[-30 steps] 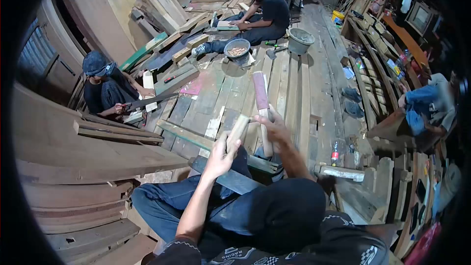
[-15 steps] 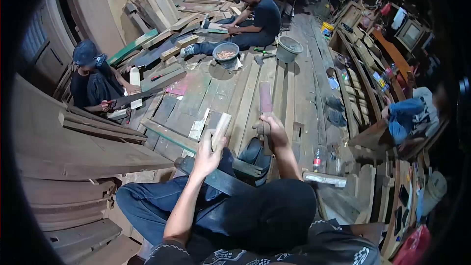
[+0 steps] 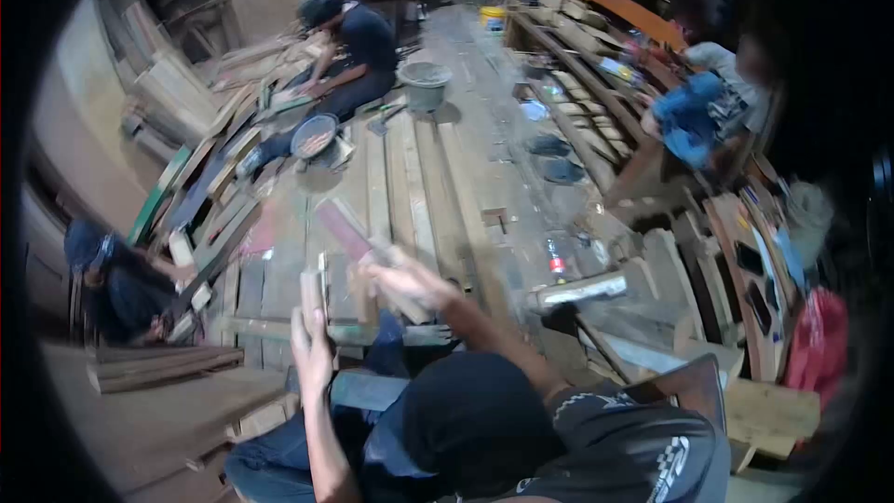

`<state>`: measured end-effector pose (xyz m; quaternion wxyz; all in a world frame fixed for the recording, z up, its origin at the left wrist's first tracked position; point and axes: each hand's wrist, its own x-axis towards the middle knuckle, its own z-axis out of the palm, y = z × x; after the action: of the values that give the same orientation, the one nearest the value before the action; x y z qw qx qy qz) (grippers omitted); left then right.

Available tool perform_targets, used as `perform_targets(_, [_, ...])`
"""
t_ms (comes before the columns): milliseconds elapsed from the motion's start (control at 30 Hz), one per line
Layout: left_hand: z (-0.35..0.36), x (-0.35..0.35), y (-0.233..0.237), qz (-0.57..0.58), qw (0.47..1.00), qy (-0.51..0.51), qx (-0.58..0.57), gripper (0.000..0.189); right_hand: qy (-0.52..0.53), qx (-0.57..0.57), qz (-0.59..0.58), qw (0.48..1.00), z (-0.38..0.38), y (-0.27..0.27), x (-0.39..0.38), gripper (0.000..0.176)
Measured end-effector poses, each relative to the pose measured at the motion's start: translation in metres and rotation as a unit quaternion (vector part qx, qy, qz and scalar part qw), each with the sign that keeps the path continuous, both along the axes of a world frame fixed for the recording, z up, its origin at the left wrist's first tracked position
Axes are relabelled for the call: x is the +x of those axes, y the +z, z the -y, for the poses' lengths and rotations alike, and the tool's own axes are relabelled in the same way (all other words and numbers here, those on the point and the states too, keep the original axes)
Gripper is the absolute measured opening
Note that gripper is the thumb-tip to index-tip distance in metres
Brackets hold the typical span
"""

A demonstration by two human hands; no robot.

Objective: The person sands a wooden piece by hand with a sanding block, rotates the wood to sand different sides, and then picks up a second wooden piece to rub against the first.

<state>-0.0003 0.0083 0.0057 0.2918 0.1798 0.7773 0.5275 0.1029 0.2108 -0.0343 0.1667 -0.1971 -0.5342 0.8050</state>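
Note:
My left hand is closed around a short pale wooden block, whose top end stands up above the fingers. In my right hand is a flat paddle with a pinkish-purple face, gripped by its lower part and tilted up to the left. The paddle and the block are close together, with a small gap between them. Motion blurs both hands, and the far side of each grip is hidden. Below them, a dark board lies across my lap.
One person sits on the floor ahead beside a bowl of small pieces and a grey bucket. Another person is at the left, a third at the right. A bottle stands near stacked wood.
The view has swung to the right. My right hand has brought the paddle leftward, tilting it towards the block. Both hands keep their hold.

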Motion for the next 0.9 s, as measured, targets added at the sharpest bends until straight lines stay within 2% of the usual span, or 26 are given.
perform_targets(33, [0.000, 0.000, -0.001, 0.001, 1.000, 0.009, 0.012, 0.068, -0.012, 0.011, 0.037, 0.999, 0.010, 0.032, 0.006, 0.070])
perform_targets(100, [0.000, -0.009, -0.032, -0.074, 0.995, 0.013, 0.066, 0.062, 0.026, 0.083, 0.059, 0.994, 0.011, 0.059, 0.016, 0.069])
perform_targets(133, [-0.004, -0.006, -0.031, -0.113, 0.989, 0.014, 0.090, 0.059, 0.032, 0.082, 0.064, 0.994, 0.011, 0.065, 0.021, 0.068])
perform_targets(167, [0.000, -0.001, -0.025, -0.012, 0.996, 0.012, 0.089, 0.057, 0.040, 0.079, 0.070, 0.994, 0.012, 0.070, 0.023, 0.068])
perform_targets(200, [-0.001, -0.012, -0.043, -0.048, 0.993, -0.001, 0.106, 0.054, 0.050, 0.076, 0.074, 0.993, 0.011, 0.073, 0.023, 0.068])
perform_targets(300, [-0.003, -0.003, -0.029, 0.016, 0.993, 0.031, 0.114, 0.057, 0.058, 0.121, 0.013, 0.991, 0.005, 0.048, 0.013, 0.068])
perform_targets(367, [0.001, -0.007, -0.023, 0.016, 0.996, -0.010, 0.085, 0.069, 0.049, 0.113, 0.029, 0.992, 0.005, 0.045, 0.017, 0.069])
perform_targets(400, [0.002, -0.007, -0.025, 0.024, 0.998, 0.004, 0.054, 0.071, 0.040, 0.115, 0.038, 0.992, 0.006, 0.039, 0.015, 0.069])
perform_targets(467, [-0.001, -0.013, -0.030, 0.005, 0.999, 0.006, 0.039, 0.075, 0.024, 0.127, 0.077, 0.989, 0.002, 0.023, 0.006, 0.071])
perform_targets(500, [-0.003, -0.012, -0.033, -0.014, 0.999, 0.004, 0.049, 0.075, 0.070, 0.047, 0.079, 0.993, 0.005, 0.051, 0.017, 0.073])
perform_targets(567, [0.000, -0.008, -0.033, -0.102, 0.993, 0.013, 0.059, 0.075, 0.050, 0.041, 0.071, 0.995, -0.001, 0.036, 0.016, 0.069])
perform_targets(600, [-0.005, -0.001, -0.010, 0.011, 0.998, 0.002, 0.056, 0.073, 0.044, 0.030, 0.076, 0.996, -0.003, 0.026, 0.011, 0.064])
perform_targets(633, [-0.008, -0.003, -0.010, 0.023, 0.998, -0.005, 0.057, 0.067, 0.037, 0.019, 0.081, 0.996, -0.005, 0.014, 0.008, 0.060])
perform_targets(700, [-0.006, -0.006, -0.011, 0.054, 0.996, -0.014, 0.075, 0.054, 0.013, 0.104, 0.153, 0.983, -0.004, 0.042, 0.005, 0.051])
perform_targets(733, [-0.004, -0.009, -0.009, 0.095, 0.992, -0.022, 0.083, 0.048, -0.018, 0.121, 0.134, 0.983, 0.004, 0.044, 0.005, 0.043])
perform_targets(767, [-0.006, -0.013, -0.029, 0.018, 0.994, 0.006, 0.103, 0.034, -0.020, 0.145, 0.077, 0.986, 0.000, 0.023, -0.006, 0.044])
perform_targets(800, [-0.004, -0.005, -0.001, 0.024, 0.995, 0.008, 0.098, 0.024, 0.020, 0.122, 0.157, 0.980, 0.009, 0.058, -0.004, 0.049])
perform_targets(833, [0.000, -0.014, -0.006, -0.011, 0.993, -0.035, 0.108, 0.022, 0.046, 0.099, 0.135, 0.985, 0.009, 0.056, -0.006, 0.051])
perform_targets(900, [-0.002, -0.010, -0.007, -0.017, 0.995, -0.028, 0.098, 0.022, 0.042, 0.131, 0.115, 0.984, 0.018, 0.064, -0.001, 0.056])
